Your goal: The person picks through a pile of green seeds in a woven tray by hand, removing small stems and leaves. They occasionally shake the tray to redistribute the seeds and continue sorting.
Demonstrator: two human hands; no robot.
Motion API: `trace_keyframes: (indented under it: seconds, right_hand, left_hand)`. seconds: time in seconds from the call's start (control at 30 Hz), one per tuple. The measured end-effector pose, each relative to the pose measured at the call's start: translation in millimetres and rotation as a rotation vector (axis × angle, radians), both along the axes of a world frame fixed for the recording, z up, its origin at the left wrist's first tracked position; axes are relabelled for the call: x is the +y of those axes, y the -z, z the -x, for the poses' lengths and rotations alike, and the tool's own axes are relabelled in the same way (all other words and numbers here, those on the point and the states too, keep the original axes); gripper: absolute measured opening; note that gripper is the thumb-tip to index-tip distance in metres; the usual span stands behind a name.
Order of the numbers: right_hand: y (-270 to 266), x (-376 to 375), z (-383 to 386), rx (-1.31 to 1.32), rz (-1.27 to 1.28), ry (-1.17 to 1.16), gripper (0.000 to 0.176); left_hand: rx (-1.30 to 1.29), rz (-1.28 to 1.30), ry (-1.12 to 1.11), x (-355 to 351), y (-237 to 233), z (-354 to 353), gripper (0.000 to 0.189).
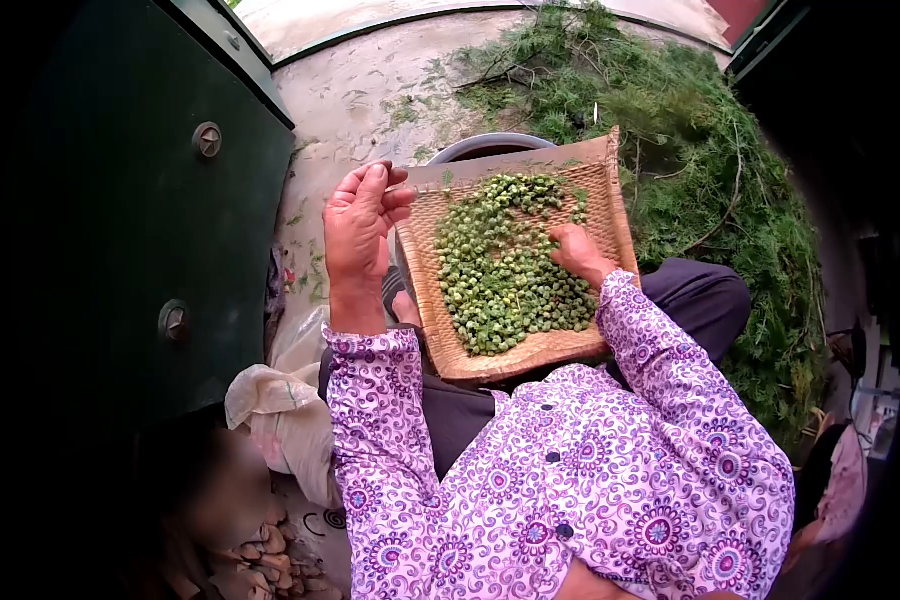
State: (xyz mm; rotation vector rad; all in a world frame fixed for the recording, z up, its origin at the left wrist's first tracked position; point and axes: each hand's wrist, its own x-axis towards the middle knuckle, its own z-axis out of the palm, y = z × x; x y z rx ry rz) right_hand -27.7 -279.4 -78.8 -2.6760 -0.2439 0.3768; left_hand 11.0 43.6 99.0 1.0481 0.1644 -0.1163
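A woven, scoop-shaped winnowing basket rests across my lap, with small green knobbly cones spread over its middle. My left hand is raised at the basket's left edge, thumb and fingertips pinched together. Whatever the pinch holds, if anything, is too small to make out. Inside the basket's right side, my right hand reaches down to the cones, its fingers curled and closed. Its fingertips are partly hidden, so what lies in them cannot be seen.
Cut leafy green branches are heaped on the ground ahead and right. Behind the basket shows the rim of a round tub. A dark green metal door stands at left, near a pale sack and wood pieces.
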Motion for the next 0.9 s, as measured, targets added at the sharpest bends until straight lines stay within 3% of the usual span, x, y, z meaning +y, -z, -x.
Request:
trace_keyframes:
  seconds: [0.1, 0.23, 0.3, 0.37, 0.43, 0.5, 0.67, 0.77, 0.9]
  right_hand:
    - [13.2, 6.7, -0.4, 0.057, 0.200, 0.028, 0.019]
    - [21.1, 9.2, -3.0, 0.096, 0.174, 0.178, 0.014]
    - [41.2, -6.3, -3.3, 0.036, 0.107, 0.158, 0.010]
    - [45.8, -16.1, -4.6, 0.164, 0.078, 0.137, 0.013]
    - [10.7, -17.0, 2.6, 0.112, 0.052, 0.156, 0.012]
    - [-18.3, -21.7, 7.1, 0.533, -0.398, 0.470, 0.011]
    - [-45.2, -17.8, 10.2, 0.676, -0.727, 0.488, 0.007]
    - [-46.8, 13.4, 5.8, 0.664, -0.675, 0.300, 0.006]
    - [-33.3, 63.9, 9.9, 0.423, -0.460, 0.046, 0.003]
  left_hand:
    - [0.000, -0.028, 0.022, -3.7, -2.2, 3.6, 0.020]
    - [0.001, -0.050, 0.021, -4.9, -4.2, 4.4, 0.019]
    - [0.003, -0.052, 0.021, -5.7, -4.1, 4.7, 0.019]
    - [0.001, -0.066, 0.035, -6.6, -2.9, 4.8, 0.019]
    - [-0.002, -0.072, 0.041, -9.0, -2.5, 5.3, 0.019]
    - [-0.003, -0.080, 0.054, -11.7, -0.7, 5.8, 0.019]
    - [0.006, -0.115, 0.080, -17.5, 2.5, 4.0, 0.018]
    - [0.000, -0.130, 0.085, -20.8, 3.6, 5.0, 0.017]
    - [0.006, -0.143, 0.084, -20.0, 5.1, 6.2, 0.018]
